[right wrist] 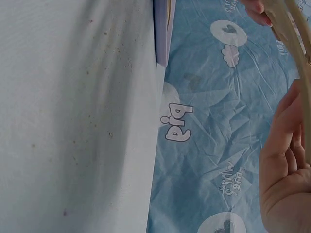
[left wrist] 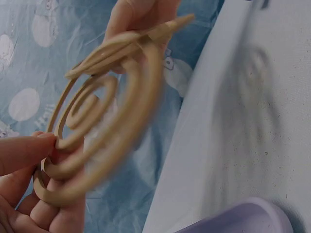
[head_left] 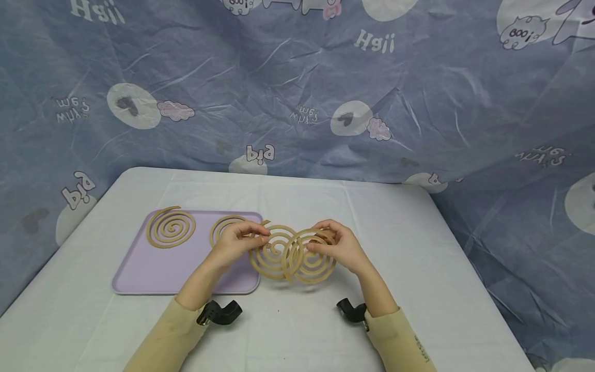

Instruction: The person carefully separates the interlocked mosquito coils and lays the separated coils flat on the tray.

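Above the table, just off the tray's right edge, two tan mosquito coils overlap and look interlinked. My left hand (head_left: 234,242) pinches the left coil (head_left: 271,276) at its left side between thumb and fingers. The right coil (head_left: 313,281) is gripped by my right hand (head_left: 343,247) at its upper right. In the left wrist view the coil (left wrist: 156,87) is tilted, its near edge between my thumb and fingers. Only a strip of coil (right wrist: 305,97) shows at the edge of the right wrist view. Whether the coils touch where they cross is unclear.
A lilac tray (head_left: 153,271) lies on the white-covered table (head_left: 400,232). One spiral coil (head_left: 173,227) rests at its upper left, its end past the rim. Another coil (head_left: 225,221) is partly behind my left hand. Small brown specks (right wrist: 111,135) dot the cloth. A blue patterned curtain hangs behind.
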Demonstrator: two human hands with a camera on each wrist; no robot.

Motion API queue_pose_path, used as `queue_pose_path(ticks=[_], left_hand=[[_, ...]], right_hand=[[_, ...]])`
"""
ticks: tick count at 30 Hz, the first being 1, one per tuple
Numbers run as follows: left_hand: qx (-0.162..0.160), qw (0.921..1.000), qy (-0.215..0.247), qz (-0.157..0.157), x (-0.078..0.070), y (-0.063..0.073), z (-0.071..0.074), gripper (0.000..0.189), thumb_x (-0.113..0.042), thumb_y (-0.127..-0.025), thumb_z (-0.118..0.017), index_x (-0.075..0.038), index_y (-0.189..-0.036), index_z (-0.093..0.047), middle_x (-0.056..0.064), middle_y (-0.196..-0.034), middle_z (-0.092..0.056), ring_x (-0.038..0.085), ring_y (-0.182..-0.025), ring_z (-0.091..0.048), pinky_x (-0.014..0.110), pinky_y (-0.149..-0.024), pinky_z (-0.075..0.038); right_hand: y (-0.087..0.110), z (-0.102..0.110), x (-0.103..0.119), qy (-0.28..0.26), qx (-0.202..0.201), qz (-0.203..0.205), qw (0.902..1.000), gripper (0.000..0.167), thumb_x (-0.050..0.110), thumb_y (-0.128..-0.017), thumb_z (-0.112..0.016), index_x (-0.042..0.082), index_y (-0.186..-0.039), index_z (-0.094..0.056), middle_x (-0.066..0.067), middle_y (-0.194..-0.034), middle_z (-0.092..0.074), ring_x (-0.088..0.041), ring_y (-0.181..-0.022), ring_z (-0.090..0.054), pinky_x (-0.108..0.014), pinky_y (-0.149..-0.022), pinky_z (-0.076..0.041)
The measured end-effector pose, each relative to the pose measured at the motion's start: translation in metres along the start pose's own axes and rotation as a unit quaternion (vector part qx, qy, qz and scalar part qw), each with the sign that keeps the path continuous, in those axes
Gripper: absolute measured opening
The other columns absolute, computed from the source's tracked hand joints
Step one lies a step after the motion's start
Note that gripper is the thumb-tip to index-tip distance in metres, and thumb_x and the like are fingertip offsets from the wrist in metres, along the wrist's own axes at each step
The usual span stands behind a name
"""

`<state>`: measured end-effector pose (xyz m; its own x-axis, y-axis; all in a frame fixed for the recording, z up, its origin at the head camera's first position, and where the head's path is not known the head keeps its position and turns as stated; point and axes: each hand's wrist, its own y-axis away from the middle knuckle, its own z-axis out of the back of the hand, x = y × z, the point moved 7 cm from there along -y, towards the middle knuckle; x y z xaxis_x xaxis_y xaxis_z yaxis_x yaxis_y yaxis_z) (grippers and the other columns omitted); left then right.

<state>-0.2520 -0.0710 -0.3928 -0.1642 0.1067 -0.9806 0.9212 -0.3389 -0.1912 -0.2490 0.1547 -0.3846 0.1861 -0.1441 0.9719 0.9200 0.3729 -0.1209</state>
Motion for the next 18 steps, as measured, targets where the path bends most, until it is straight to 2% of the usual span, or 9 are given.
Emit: queue_pose_path(ticks=[4, 8, 11, 18], left_hand=[[0.008, 0.9996, 0.025, 0.009, 0.002, 0.000, 0.000, 0.026, 0.006, -0.082, -0.065, 0.018, -0.105, -0.058, 0.004, -0.078, -0.068, 0.012, -0.062, -0.062, 0.022, -0.055, -0.051], [-0.002, 0.9994, 0.031, 0.012, 0.001, 0.000, 0.001, 0.027, 0.007, -0.082, -0.065, 0.018, -0.106, -0.057, 0.004, -0.077, -0.068, 0.012, -0.060, -0.061, 0.021, -0.053, -0.050], [-0.013, 0.9994, 0.030, 0.013, 0.000, 0.001, 0.002, 0.028, 0.006, -0.082, -0.065, 0.017, -0.106, -0.057, 0.004, -0.077, -0.068, 0.013, -0.060, -0.060, 0.021, -0.052, -0.049], [-0.048, 0.9983, 0.028, 0.018, -0.001, 0.001, 0.004, 0.028, 0.005, -0.082, -0.066, 0.016, -0.107, -0.059, 0.003, -0.079, -0.068, 0.011, -0.060, -0.059, 0.019, -0.054, -0.049]], right_hand=[[0.001, 0.004, 0.000, 0.011, 0.013, 0.004, 0.9998, 0.031, 0.012, -0.088, -0.067, -0.004, -0.112, -0.058, -0.012, -0.087, -0.068, -0.017, -0.070, -0.063, -0.028, -0.059, -0.052], [0.002, 0.009, 0.004, 0.035, 0.008, 0.008, 0.9993, 0.026, 0.014, -0.094, -0.059, -0.004, -0.112, -0.061, -0.013, -0.088, -0.069, -0.015, -0.071, -0.063, -0.028, -0.060, -0.052], [0.003, 0.013, 0.005, 0.045, -0.001, 0.002, 0.9990, 0.026, 0.016, -0.094, -0.059, -0.001, -0.112, -0.063, -0.012, -0.089, -0.069, -0.016, -0.074, -0.064, -0.031, -0.064, -0.054], [0.003, 0.020, 0.003, 0.038, -0.034, 0.000, 0.9987, 0.028, 0.019, -0.091, -0.063, 0.000, -0.112, -0.063, -0.007, -0.089, -0.070, -0.017, -0.072, -0.064, -0.037, -0.063, -0.054]])
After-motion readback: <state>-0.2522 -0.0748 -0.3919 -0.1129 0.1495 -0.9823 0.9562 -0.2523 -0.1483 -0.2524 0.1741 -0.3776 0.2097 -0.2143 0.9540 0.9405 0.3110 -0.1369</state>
